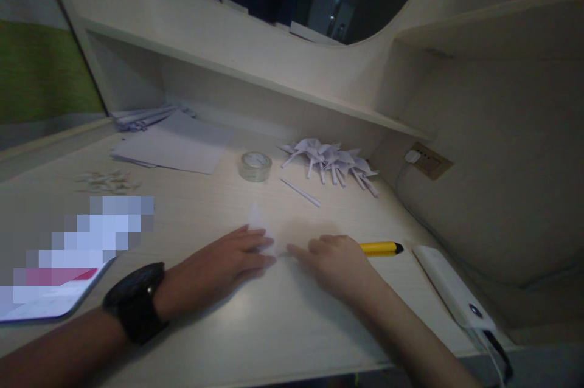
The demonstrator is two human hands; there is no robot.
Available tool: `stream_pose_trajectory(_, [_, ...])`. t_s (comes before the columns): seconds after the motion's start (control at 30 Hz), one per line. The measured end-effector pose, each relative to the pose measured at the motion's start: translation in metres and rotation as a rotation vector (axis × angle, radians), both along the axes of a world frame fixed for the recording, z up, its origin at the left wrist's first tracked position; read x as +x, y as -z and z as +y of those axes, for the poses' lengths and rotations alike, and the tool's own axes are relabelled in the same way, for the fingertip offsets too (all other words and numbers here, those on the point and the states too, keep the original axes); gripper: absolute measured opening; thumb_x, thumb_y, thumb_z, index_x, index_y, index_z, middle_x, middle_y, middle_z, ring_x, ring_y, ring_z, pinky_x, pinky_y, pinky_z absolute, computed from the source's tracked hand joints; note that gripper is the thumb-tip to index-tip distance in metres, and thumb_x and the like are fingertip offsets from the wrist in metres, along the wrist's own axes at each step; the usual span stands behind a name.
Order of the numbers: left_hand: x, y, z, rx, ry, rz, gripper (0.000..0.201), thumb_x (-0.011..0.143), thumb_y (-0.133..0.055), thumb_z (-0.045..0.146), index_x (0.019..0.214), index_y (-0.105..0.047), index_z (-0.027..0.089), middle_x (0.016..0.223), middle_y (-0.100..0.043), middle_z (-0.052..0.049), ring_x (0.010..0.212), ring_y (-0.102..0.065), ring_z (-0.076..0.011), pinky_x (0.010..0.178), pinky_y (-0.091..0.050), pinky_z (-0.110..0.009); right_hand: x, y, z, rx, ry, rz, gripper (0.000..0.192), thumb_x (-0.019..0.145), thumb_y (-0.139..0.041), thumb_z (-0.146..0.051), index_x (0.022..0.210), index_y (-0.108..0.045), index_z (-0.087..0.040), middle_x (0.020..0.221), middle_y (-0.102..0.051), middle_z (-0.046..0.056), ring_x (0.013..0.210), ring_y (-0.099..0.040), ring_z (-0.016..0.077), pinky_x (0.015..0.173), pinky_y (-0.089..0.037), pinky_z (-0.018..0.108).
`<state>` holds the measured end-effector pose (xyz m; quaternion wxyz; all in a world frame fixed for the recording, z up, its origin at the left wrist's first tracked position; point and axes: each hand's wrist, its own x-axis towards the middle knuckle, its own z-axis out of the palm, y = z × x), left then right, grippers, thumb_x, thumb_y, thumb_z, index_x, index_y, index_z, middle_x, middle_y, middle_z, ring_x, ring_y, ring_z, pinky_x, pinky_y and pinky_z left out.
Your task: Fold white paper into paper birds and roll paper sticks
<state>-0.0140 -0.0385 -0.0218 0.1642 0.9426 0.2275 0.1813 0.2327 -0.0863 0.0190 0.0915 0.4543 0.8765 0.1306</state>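
A small piece of white paper (pixel 256 216) lies on the desk between my hands, partly covered by fingers. My left hand (pixel 237 254) rests flat on it, fingers stretched out and spread, a black watch (pixel 139 303) on the wrist. Opposite, my right hand (pixel 335 260) touches the paper's right side with its extended index finger. Its other fingers are curled, and nothing shows in them. Just beyond that hand a yellow, black-tipped stick-shaped tool (pixel 381 249) lies partly hidden. Farther back are a roll of clear tape (pixel 255 167) and a thin rolled paper stick (pixel 300 191).
Several paper pinwheels (pixel 326 157) lie at the back right. White sheets (pixel 182 145) are stacked at the back left, near a pile of small pale pieces (pixel 107 181). A tablet-like device (pixel 59 309) lies left, a white power bank (pixel 451 284) with cable right.
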Motion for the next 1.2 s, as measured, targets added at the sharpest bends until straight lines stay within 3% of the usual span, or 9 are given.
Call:
stream_pose_trajectory(0.6, [0.0002, 0.0054, 0.0011, -0.021, -0.012, -0.004, 0.031, 0.096, -0.045, 0.030, 0.124, -0.058, 0.035, 0.138, -0.051, -0.002, 0.129, -0.043, -0.0225, 0.109, -0.029, -0.047, -0.0010, -0.0015, -0.0003, -0.015, 0.008, -0.006, 0.038, 0.087, -0.053, -0.017, 0.123, -0.052, -0.029, 0.075, -0.068, 0.003, 0.065, -0.060, 0.0169, 0.052, -0.031, 0.027])
stream_pose_trajectory(0.93, [0.0002, -0.0005, -0.0010, 0.005, -0.007, -0.023, 0.030, 0.096, -0.046, 0.030, 0.123, -0.059, 0.034, 0.136, -0.053, -0.002, 0.125, -0.047, -0.0219, 0.109, -0.031, -0.046, -0.0063, -0.0093, -0.0011, -0.055, -0.010, -0.041, 0.030, 0.092, -0.045, -0.018, 0.120, -0.053, -0.024, 0.078, -0.069, 0.004, 0.062, -0.060, 0.0157, 0.050, -0.033, 0.028])
stream_pose_trajectory(1.2, [-0.0007, 0.0074, 0.0014, 0.069, -0.006, 0.011, 0.032, 0.097, -0.043, 0.030, 0.125, -0.057, 0.034, 0.137, -0.052, -0.002, 0.127, -0.045, -0.0217, 0.108, -0.032, -0.045, -0.0078, -0.0087, -0.0021, -0.057, -0.006, -0.039, 0.028, 0.093, -0.042, -0.018, 0.118, -0.053, -0.023, 0.074, -0.068, 0.004, 0.058, -0.058, 0.0155, 0.050, -0.031, 0.028])
